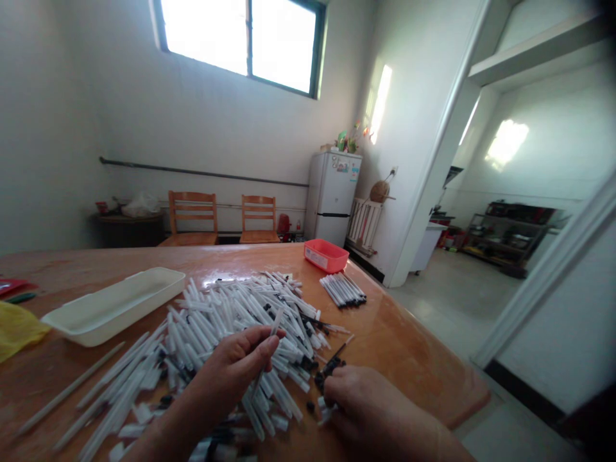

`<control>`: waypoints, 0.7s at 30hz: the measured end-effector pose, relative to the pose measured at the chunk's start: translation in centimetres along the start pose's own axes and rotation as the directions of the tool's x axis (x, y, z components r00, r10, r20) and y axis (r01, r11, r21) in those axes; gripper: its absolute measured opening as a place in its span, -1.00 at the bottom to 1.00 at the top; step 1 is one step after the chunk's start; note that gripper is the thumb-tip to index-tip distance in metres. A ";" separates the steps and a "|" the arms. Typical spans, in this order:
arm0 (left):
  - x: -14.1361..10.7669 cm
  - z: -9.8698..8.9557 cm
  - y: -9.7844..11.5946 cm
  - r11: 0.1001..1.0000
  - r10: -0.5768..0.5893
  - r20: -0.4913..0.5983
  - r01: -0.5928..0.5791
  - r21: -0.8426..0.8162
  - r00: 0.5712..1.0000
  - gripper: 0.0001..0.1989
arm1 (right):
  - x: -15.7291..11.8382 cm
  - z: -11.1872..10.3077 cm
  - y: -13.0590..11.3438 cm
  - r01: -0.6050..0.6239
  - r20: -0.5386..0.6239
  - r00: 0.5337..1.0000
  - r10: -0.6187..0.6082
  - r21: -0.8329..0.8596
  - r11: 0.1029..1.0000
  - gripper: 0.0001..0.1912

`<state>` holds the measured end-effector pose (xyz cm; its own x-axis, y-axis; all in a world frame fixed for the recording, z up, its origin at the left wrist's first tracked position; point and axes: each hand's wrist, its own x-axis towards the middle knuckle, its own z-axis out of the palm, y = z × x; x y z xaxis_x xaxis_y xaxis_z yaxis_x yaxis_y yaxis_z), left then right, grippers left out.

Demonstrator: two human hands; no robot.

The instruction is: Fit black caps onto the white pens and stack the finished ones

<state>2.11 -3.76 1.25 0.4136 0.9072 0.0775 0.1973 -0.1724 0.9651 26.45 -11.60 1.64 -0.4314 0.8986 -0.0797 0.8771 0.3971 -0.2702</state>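
Observation:
My left hand (248, 353) is closed, pinching a slim translucent pen barrel (277, 321) between thumb and fingers. Beneath and beyond it spreads a big heap of white pen barrels (216, 314), with black parts mixed in. My right hand (363, 401) is low over the table on the right, its fingers curled down at a small pile of black pen parts (331, 371). Pale caps or short tubes (327, 410) lie under its fingertips, and what those fingers grip is hidden. A loose black piece (310, 406) sits between the hands.
A cream tray (115, 308) stands at left on the wooden table (409, 346), near a yellow bag (19, 330). At back right are a red basket (326, 256) and a neat row of pens (342, 290). Chairs (192, 218) and a fridge (333, 192) stand beyond.

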 end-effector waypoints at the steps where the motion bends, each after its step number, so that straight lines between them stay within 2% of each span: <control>1: 0.0 0.0 -0.1 1.000 0.001 -0.002 -0.001 0.000 1.000 -0.62 | -0.1 0.1 0.1 -0.001 0.002 1.000 0.001 0.002 1.000 -0.88; 11: 0.2 -0.2 -0.3 1.000 -0.006 0.031 0.006 -0.011 0.999 -0.57 | -0.7 -0.3 -0.5 -0.019 0.037 0.999 0.018 0.021 1.000 -0.92; 15: 0.3 -0.2 -0.5 1.000 -0.018 0.052 0.020 -0.024 0.998 -0.55 | -0.5 -1.5 -0.6 -0.023 -0.087 0.995 0.043 0.226 0.974 -0.93; 18: 0.4 -0.1 -0.8 0.999 -0.013 0.079 0.016 -0.036 0.997 -0.54 | 0.9 -3.0 -0.2 0.078 -0.237 0.971 0.041 0.474 0.877 -0.92; 19: 0.4 -0.1 -0.9 0.999 -0.013 0.085 0.016 -0.041 0.996 -0.53 | 1.7 -3.5 0.0 0.123 -0.269 0.962 0.041 0.563 0.817 -0.90; 21: 0.5 -0.1 -1.0 0.999 -0.017 0.089 0.021 -0.049 0.996 -0.51 | 3.7 -4.6 0.3 0.196 -0.316 0.946 0.077 0.742 0.642 -0.84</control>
<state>1.98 -3.09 0.32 0.4878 0.8721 0.0389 0.1626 -0.1345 0.9775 26.08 -7.34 5.67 -0.2740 0.9392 0.2070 0.3219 0.2924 -0.9005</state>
